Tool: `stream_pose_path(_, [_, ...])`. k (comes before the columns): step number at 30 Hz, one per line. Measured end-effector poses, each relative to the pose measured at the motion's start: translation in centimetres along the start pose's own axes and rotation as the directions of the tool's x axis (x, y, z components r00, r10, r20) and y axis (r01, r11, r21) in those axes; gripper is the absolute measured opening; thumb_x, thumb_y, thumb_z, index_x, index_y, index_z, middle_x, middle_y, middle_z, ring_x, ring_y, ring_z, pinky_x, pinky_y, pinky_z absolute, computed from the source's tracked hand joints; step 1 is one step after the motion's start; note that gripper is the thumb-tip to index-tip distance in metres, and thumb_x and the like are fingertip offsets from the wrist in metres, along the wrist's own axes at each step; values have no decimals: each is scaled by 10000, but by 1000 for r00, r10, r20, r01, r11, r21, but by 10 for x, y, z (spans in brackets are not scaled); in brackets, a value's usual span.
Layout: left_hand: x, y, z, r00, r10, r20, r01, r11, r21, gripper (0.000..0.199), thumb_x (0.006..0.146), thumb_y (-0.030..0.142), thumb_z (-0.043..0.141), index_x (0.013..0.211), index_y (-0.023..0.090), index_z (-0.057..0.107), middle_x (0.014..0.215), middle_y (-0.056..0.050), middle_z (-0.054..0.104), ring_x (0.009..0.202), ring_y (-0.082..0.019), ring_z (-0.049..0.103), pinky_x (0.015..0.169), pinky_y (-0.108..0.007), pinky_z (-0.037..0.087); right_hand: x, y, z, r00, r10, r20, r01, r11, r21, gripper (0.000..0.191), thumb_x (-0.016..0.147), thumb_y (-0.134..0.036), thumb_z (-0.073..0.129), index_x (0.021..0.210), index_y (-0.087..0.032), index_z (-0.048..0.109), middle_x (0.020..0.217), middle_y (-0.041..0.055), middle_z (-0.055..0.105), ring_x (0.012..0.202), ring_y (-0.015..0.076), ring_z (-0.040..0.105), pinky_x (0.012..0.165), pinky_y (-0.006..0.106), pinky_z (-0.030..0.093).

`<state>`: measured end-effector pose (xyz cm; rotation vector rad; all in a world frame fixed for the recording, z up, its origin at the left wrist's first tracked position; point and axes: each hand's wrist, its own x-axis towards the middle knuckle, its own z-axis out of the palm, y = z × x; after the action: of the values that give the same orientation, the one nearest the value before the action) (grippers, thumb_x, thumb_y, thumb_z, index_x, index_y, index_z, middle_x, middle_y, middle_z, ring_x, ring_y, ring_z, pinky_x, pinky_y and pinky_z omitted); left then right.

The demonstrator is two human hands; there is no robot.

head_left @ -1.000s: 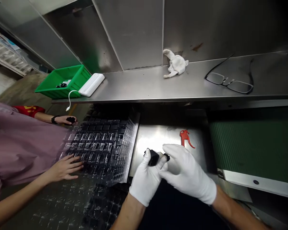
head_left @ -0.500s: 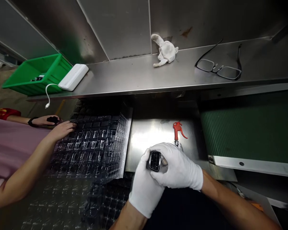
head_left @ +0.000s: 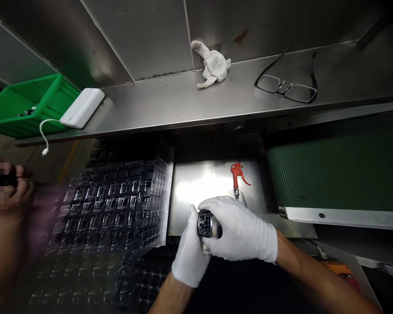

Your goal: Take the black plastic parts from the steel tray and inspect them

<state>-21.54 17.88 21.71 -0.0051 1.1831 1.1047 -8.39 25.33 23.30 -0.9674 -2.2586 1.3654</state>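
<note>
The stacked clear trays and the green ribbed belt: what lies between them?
The head view shows a steel plate holding a red air blow gun.

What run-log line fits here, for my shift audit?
left hand: gloved, holds black part | right hand: gloved, grips same part | nearby: red air blow gun

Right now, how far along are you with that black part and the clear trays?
Done: hard to say; the clear plastic tray stack shows dark-filled pockets, with no sign which are finished. In hand: a small black holed part, held between the left gloved hand and right gloved hand. Left: the stack's many pockets look occupied, but no count can be read.
</note>
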Motion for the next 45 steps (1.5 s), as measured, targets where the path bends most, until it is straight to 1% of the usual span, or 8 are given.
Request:
stream_pose_path(4, [4,8,-5,999,-25,29,25,1000,16,368,890,509,707,837,153,632,750,7,639,409,-1,367,352,-104,275,-17,62,12,981,175,-87,-165,979,118,524,856,-346,745,1334,-218,573,1300,44,613,1157,217,602,1016,324,507])
stream_pose_path(6, [6,13,-6,999,-13,32,12,1000,21,343,915,506,673,900,173,594,808,-3,646,412,-7,359,324,-105,203,-25,114,19,840,510,-186,-518,855,9,360,1022,-287,521,1368,-194,555,1271,70,631,1157,187,610,1043,311,483])
stream_pose_path(10, [11,19,-4,992,-55,115,65,994,-84,197,900,348,663,905,182,558,847,-48,652,555,-109,580,326,-126,305,-31,210,34,574,778,-254,-818,560,-132,245,1039,-302,546,1109,-87,643,1091,168,653,1006,253,646,953,396,507])
stream_pose_path(15, [8,24,6,974,-104,200,145,968,-205,256,787,357,719,884,146,611,851,-76,670,545,-143,632,299,-149,345,-23,259,55,447,860,-246,-892,407,-197,316,1082,-386,537,1215,-110,612,1110,109,638,993,223,640,953,427,535])
stream_pose_path(21, [1,21,17,998,27,50,-20,990,-142,322,914,427,564,717,173,542,587,11,556,308,-69,420,252,-148,210,-29,262,61,447,869,-210,-892,416,-179,283,1049,-295,502,1205,-90,618,1134,163,649,1001,280,661,909,434,525])
stream_pose_path(29, [0,16,12,995,99,15,-94,979,-178,256,966,358,467,827,173,575,610,32,558,286,-55,386,269,-167,193,-57,215,50,621,694,-363,-741,671,16,307,973,-272,348,1172,-160,553,1219,147,627,1180,307,580,1026,391,423])
stream_pose_path(36, [-8,14,19,990,137,-32,-138,989,-60,311,953,443,529,782,183,545,567,35,544,286,-37,317,290,-179,137,-77,161,27,707,677,-206,-583,722,371,484,929,-608,310,1086,-191,498,633,-6,492,545,214,533,515,317,478])
stream_pose_path(45, [-12,12,15,992,121,-40,-124,988,-97,334,954,481,542,789,191,538,599,37,566,279,-54,384,257,-161,167,-75,115,57,837,537,-110,-432,770,470,517,1033,-637,356,906,-184,571,727,34,573,676,196,568,691,327,506])
